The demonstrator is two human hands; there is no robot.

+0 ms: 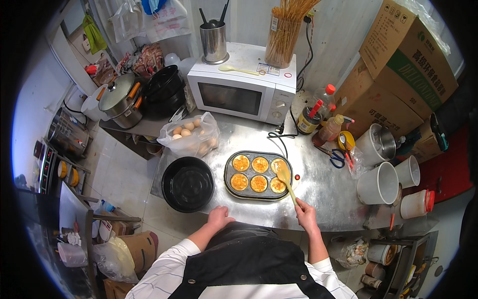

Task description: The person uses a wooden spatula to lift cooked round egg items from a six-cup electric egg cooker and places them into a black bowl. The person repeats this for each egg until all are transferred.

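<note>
My right hand grips the handle of a pale yellow spoon or spatula, whose broad end is over the right side of an electric pan. The pan has several round wells in two rows, filled with pale rounds with orange-brown tops, such as this round. My left hand rests at the front edge of the metal table, its fingers curled with nothing seen in them. Left of the pan stands a black bowl. Behind the bowl lies a plastic bag of eggs.
A white microwave stands at the back, a black cable before it. To the right are sauce bottles, scissors, white plastic tubs and cardboard boxes. A lidded pot stands at the back left.
</note>
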